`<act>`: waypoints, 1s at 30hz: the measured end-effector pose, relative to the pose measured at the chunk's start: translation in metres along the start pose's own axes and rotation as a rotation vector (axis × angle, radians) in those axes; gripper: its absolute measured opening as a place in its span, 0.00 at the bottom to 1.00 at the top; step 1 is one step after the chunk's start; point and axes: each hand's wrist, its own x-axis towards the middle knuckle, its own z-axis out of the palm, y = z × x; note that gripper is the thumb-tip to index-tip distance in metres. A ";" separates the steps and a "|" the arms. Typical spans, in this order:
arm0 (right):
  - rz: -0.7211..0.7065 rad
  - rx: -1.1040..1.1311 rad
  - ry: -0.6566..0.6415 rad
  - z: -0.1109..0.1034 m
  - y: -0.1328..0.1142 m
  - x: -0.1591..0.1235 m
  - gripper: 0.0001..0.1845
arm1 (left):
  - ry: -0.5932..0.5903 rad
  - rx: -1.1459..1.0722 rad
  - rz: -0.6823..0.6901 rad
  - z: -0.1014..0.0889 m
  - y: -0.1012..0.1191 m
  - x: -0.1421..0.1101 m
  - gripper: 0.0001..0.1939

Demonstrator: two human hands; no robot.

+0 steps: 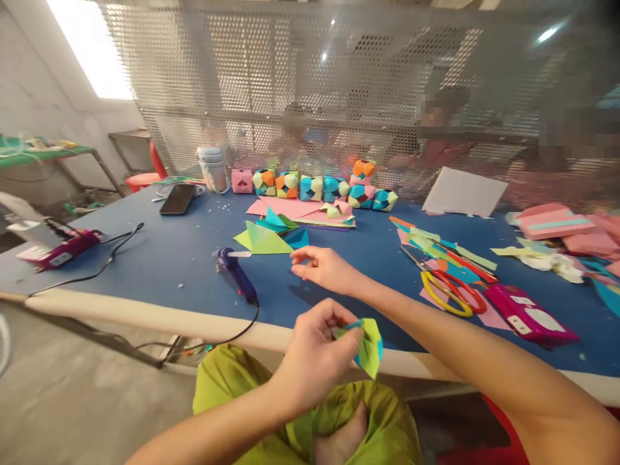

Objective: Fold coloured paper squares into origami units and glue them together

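Green and blue paper, folded into a small piece point(371, 349), sat pinched between the thumb and fingers of the left hand point(317, 349), its pointed end sticking out on the right side of the grip, above the table's near edge and the person's green trousers point(232, 381). The right hand point(324, 268) was empty over the table, thumb and fingers slightly apart, its fingertips near the loose green and blue sheets point(264, 239). Left of them lay a dark blue glue gun point(237, 274) with a cord. Blue covered the tabletop point(184, 258), where a phone point(177, 199) lay far left; yellow- and red-handled scissors point(448, 294), paper strips point(450, 248) and a magenta block point(530, 314) lay to the right. Along the back, a row of folded paper balls point(310, 188) stood before a perforated metal screen point(242, 84), people blurred behind it. A red chair point(145, 177) stood past the table's left end on a grey floor point(72, 361). Beside the row, a lidded bottle point(212, 171) stood upright, its contents hidden.
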 end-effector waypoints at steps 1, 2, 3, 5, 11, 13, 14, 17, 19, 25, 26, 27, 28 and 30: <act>-0.010 -0.057 -0.067 0.015 -0.007 0.003 0.19 | -0.008 0.005 -0.025 -0.003 -0.002 -0.008 0.06; -0.020 -0.114 -0.120 0.029 -0.014 0.006 0.20 | -0.013 0.010 -0.046 -0.006 -0.003 -0.014 0.06; -0.030 -0.161 -0.153 0.041 -0.021 0.009 0.22 | -0.017 0.013 -0.066 -0.010 -0.004 -0.019 0.06; -0.053 -0.218 -0.157 0.062 -0.031 0.015 0.23 | -0.022 0.018 -0.089 -0.020 -0.005 -0.028 0.06; -0.064 -0.188 -0.079 0.093 -0.042 0.039 0.09 | -0.043 -0.016 -0.106 -0.048 -0.005 -0.046 0.07; -0.063 -0.174 -0.057 0.099 -0.047 0.050 0.09 | -0.042 -0.015 -0.087 -0.054 -0.006 -0.048 0.07; -0.064 -0.169 -0.037 0.102 -0.050 0.058 0.09 | -0.040 -0.020 -0.076 -0.057 -0.007 -0.049 0.07; -0.061 -0.155 0.026 0.112 -0.061 0.084 0.11 | -0.034 -0.038 -0.064 -0.066 -0.009 -0.049 0.08; -0.051 -0.150 0.055 0.120 -0.065 0.104 0.12 | -0.028 -0.046 -0.062 -0.072 -0.009 -0.050 0.08; -0.007 -0.173 0.078 0.152 -0.055 0.147 0.13 | 0.071 -0.006 0.008 -0.094 -0.002 -0.053 0.07; -0.007 -0.176 0.078 0.156 -0.052 0.150 0.13 | 0.092 0.010 0.018 -0.098 0.000 -0.053 0.06; -0.011 -0.178 0.076 0.159 -0.050 0.152 0.13 | 0.105 0.024 0.024 -0.101 0.003 -0.052 0.06; -0.018 -0.180 0.075 0.160 -0.048 0.152 0.14 | 0.113 0.033 0.031 -0.104 0.005 -0.051 0.06; -0.039 -0.183 0.078 0.156 -0.045 0.149 0.16 | 0.115 0.054 0.060 -0.107 0.012 -0.046 0.07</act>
